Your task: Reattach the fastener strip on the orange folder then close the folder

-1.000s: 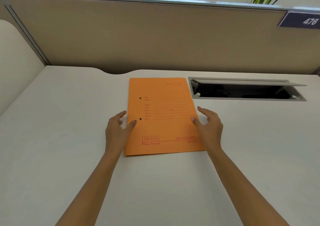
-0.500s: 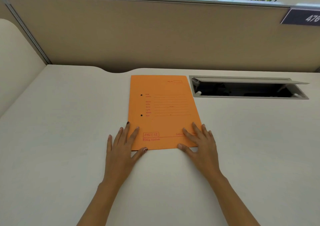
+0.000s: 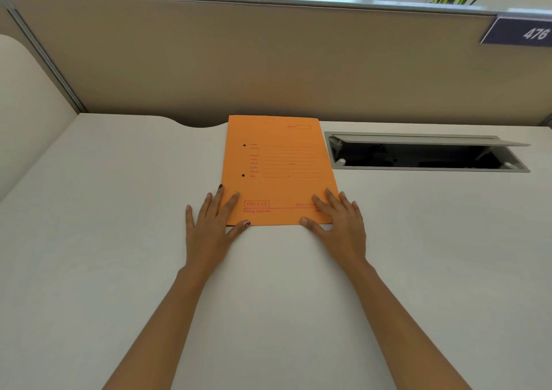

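Orange folder (image 3: 277, 168) lies closed, flat on white desk (image 3: 119, 240), frame centre, just left of open cable tray (image 3: 427, 152) at centre right. Fastener strip not visible; judge it hidden inside. Your left hand (image 3: 210, 225) spread flat over lower-left corner, right hand (image 3: 337, 220) spread flat over lower-right corner, neither pinching. Two punch holes (image 3: 244, 160) sit near left edge. Pin spine side with left, lift right edge to open cover without sliding folder.

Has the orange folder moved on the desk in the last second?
Yes. The orange folder has slid away from the person, toward the partition: its far edge now lies beyond the cable tray opening.
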`<control>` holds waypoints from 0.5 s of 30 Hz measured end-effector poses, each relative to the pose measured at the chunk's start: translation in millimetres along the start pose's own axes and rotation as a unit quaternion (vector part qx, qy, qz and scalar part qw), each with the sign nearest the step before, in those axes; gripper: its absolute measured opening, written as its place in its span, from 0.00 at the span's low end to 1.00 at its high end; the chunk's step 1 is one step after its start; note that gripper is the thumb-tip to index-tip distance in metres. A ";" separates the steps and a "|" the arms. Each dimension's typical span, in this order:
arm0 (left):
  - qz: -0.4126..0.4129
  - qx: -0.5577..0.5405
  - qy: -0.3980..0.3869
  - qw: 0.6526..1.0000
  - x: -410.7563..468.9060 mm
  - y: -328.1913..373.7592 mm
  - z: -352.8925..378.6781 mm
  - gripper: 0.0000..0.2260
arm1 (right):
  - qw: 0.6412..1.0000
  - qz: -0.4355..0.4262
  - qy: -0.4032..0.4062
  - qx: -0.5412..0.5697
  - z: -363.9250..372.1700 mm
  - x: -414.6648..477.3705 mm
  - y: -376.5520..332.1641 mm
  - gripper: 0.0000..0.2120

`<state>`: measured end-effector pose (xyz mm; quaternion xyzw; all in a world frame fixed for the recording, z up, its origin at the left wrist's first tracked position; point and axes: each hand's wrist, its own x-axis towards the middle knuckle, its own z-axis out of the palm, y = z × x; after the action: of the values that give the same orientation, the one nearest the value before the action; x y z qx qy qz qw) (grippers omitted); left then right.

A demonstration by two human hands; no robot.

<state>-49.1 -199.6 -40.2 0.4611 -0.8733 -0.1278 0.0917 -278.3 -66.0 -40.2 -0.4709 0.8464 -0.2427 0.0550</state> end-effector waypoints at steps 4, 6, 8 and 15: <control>-0.002 -0.003 -0.011 1.000 14.2 -2.6 1.3 0.32 | 1.000 -0.006 0.000 -0.010 0.9 11.0 1.2 0.31; -0.001 -0.003 -0.020 1.000 20.6 -4.3 2.0 0.31 | 1.000 -0.006 0.001 -0.013 0.8 14.3 1.4 0.31; 0.001 -0.006 -0.021 1.000 25.1 -5.7 3.1 0.30 | 1.000 -0.006 0.001 -0.011 0.6 16.7 1.9 0.31; 0.002 -0.047 0.041 0.998 20.8 -3.3 5.5 0.31 | 0.998 0.010 0.015 0.063 -2.1 13.6 -1.1 0.29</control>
<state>-59.6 -217.9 -45.6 0.4597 -0.8625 -0.1496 0.1495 -285.6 -76.8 -36.0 -0.4540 0.8349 -0.3021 0.0748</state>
